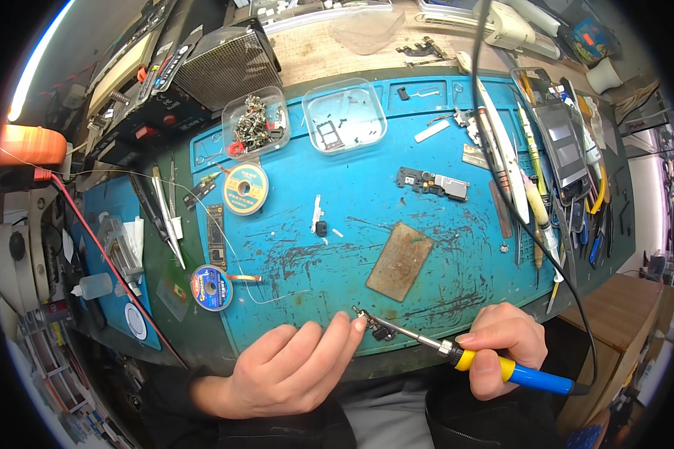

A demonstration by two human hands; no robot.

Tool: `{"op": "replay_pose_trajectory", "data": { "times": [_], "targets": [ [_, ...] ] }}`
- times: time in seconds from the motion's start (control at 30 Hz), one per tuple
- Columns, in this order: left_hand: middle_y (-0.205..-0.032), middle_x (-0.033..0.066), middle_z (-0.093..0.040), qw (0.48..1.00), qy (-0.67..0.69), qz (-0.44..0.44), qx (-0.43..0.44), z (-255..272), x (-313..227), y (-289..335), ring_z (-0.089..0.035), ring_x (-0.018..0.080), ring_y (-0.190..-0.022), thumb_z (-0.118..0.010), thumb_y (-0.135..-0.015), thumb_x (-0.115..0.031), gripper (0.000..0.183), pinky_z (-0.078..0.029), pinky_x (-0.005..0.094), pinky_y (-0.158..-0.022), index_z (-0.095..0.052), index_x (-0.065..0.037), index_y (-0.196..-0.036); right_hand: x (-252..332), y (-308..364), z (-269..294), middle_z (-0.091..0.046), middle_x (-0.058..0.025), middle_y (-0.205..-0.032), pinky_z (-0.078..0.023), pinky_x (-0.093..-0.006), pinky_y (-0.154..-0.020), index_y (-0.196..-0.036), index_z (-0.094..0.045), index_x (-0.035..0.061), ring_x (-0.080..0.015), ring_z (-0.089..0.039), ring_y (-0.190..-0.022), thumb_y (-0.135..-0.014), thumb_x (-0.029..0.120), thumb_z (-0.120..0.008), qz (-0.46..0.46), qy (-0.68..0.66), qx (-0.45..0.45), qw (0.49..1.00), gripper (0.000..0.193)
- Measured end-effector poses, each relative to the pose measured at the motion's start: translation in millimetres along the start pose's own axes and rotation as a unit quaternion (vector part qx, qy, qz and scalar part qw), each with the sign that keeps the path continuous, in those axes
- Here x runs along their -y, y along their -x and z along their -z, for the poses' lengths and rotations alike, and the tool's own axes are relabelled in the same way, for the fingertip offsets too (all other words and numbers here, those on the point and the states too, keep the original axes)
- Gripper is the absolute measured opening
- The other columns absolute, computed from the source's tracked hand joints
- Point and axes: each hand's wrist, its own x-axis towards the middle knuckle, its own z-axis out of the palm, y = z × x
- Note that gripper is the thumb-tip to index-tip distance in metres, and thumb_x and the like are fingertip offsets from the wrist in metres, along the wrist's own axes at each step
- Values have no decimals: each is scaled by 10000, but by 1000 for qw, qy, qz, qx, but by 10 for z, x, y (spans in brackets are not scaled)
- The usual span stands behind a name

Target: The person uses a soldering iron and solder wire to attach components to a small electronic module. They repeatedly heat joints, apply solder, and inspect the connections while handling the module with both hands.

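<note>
My right hand is closed round the yellow and blue handle of a soldering iron. Its metal shaft points left, and the tip meets a small dark circuit part near the mat's front edge. With bent fingers pinched together, my left hand holds that part at its left end; the fingertips hide some of it. A worn brown rectangular plate lies on the blue mat just beyond. From the iron's handle a black cable curves up along the right.
Solder spools and a blue-labelled reel stand left. Behind are a tub of screws and a clear tub. A phone module lies right of centre. Tweezers lie left; pens and tools crowd the right.
</note>
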Motion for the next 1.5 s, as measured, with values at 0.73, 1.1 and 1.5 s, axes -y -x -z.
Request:
{"op": "replay_pose_trajectory", "data": {
  "times": [0.73,1.1,1.5],
  "targets": [
    [-1176,17,-726,1000,4,3,-4,-10,-3,9,-611,135,-909,-780,-897,-98,264,-455,257,-725,-847,-53,-1149,5,-28,-2,-727,-47,-704,-557,-320,-538,-945,-757,66,-204,-692,-565,-957,204,-786,36,43,50,997,142],
    [-1190,21,-719,1000,5,4,-11,-13,0,11,-610,136,-912,-777,-897,-92,271,-449,262,-721,-841,-45,-1156,14,-42,15,-723,-41,-691,-548,-310,-535,-951,-761,66,-190,-679,-557,-969,234,-787,16,31,40,999,171],
    [-1194,23,-717,1000,-4,-11,-6,-2,24,10,-610,135,-914,-770,-895,-91,281,-444,262,-723,-837,-45,-1165,25,-56,23,-724,-36,-705,-554,-308,-540,-967,-759,62,-188,-682,-565,-980,223,-783,23,41,57,997,164]
  ]
}}
